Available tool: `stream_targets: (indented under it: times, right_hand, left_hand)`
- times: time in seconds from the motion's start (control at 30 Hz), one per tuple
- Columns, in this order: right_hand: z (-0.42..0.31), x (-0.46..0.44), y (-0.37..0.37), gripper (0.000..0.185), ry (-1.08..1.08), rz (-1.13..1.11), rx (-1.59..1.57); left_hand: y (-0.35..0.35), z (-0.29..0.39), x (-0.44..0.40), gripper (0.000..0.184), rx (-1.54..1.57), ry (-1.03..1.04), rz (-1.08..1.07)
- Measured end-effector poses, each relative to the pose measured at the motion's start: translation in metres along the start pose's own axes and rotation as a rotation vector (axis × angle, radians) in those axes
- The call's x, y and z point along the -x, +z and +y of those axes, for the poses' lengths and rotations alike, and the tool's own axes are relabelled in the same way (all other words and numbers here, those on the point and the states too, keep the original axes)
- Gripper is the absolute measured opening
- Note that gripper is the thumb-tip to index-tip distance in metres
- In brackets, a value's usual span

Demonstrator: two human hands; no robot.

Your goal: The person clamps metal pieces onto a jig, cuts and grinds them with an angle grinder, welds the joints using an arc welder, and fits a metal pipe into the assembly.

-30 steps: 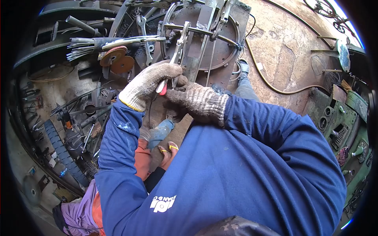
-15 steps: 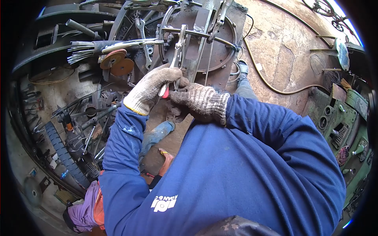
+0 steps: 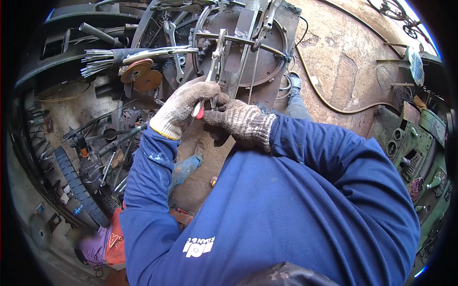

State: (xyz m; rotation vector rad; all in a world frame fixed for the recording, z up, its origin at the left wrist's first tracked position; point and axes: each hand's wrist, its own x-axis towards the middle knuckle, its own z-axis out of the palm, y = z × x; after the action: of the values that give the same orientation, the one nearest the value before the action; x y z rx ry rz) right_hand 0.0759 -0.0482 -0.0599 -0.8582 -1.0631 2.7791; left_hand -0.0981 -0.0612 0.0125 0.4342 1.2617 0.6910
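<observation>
Both my hands wear knitted work gloves. My left hand (image 3: 186,106) is closed around the handles of metal locking pliers (image 3: 217,59), whose jaws point away from me at a dark rod (image 3: 231,39) across a metal ring (image 3: 282,59). A red tip shows at the handle end, below my left fingers. Against that end, my right hand (image 3: 243,120) has its fingers curled in a pinch; its fingertips are partly hidden. Another pair of locking pliers (image 3: 268,21) grips near the rod farther right.
A bundle of welding rods (image 3: 98,62), grinding discs (image 3: 148,80) and a combination wrench (image 3: 172,35) lie left of the ring. A hose (image 3: 334,109) crosses the floor. A person in an orange garment (image 3: 116,240) is low at left. Green machinery (image 3: 405,148) stands at right.
My right hand has shifted slightly left and turned a little at the handle end. My left hand stays put. The person at lower left has moved, and a shod foot now shows below my hands.
</observation>
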Motion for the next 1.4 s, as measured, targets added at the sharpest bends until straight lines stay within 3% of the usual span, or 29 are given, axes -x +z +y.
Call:
stream_targets:
  times: [0.1, 0.3, 0.37, 0.43, 0.47, 0.53, 0.63, 0.7, 0.73, 0.9, 1.03, 1.13, 1.2, 1.4]
  right_hand:
    - [-0.003, -0.004, 0.003, 0.052, 0.092, 0.051, 0.026]
    - [-0.016, 0.007, 0.004, 0.053, 0.065, 0.013, 0.068]
    - [0.001, 0.001, 0.0, 0.049, 0.057, -0.049, -0.03]
    - [0.013, -0.006, -0.004, 0.042, -0.103, -0.262, -0.265]
    - [0.014, -0.003, -0.002, 0.038, -0.065, -0.302, -0.437]
    - [0.008, 0.001, 0.008, 0.039, -0.065, -0.251, -0.521]
    - [0.005, 0.003, 0.014, 0.044, -0.036, -0.256, -0.669]
    - [-0.005, 0.008, 0.029, 0.037, -0.043, -0.031, -0.652]
    - [-0.002, 0.004, 0.031, 0.048, -0.03, -0.008, -0.594]
    - [0.009, -0.015, 0.024, 0.04, 0.017, -0.062, -0.356]
    - [0.017, -0.014, 0.024, 0.04, -0.27, -0.02, -0.099]
    - [0.009, -0.012, 0.025, 0.044, -0.232, 0.014, -0.003]
    - [-0.006, -0.003, 0.025, 0.047, -0.07, 0.093, 0.103]
    - [0.014, -0.017, 0.019, 0.049, -0.172, 0.066, 0.062]
  left_hand:
    - [0.0, -0.005, 0.0, 0.028, 0.048, -0.021, 0.098]
    - [-0.008, -0.006, -0.002, 0.035, -0.015, -0.006, 0.073]
    - [-0.013, -0.012, -0.007, 0.031, -0.019, 0.023, 0.048]
    - [-0.013, -0.011, -0.007, 0.028, -0.021, 0.051, 0.022]
    - [-0.01, -0.007, -0.006, 0.027, -0.022, 0.007, 0.015]
    - [-0.006, -0.006, -0.004, 0.027, -0.023, -0.035, 0.009]
    - [-0.005, -0.015, -0.004, 0.028, 0.054, 0.069, 0.066]
    - [-0.013, -0.022, -0.012, 0.029, 0.094, 0.027, 0.06]
    - [-0.012, -0.019, -0.012, 0.029, 0.093, 0.028, 0.062]
    - [-0.005, -0.013, -0.01, 0.029, 0.042, -0.062, 0.072]
    - [-0.004, -0.012, -0.011, 0.039, -0.053, -0.031, 0.078]
    - [-0.002, -0.005, -0.009, 0.034, -0.129, -0.008, 0.036]
    - [-0.003, -0.001, -0.009, 0.035, -0.245, -0.03, 0.029]
    - [-0.002, -0.006, -0.01, 0.036, -0.2, -0.015, 0.058]
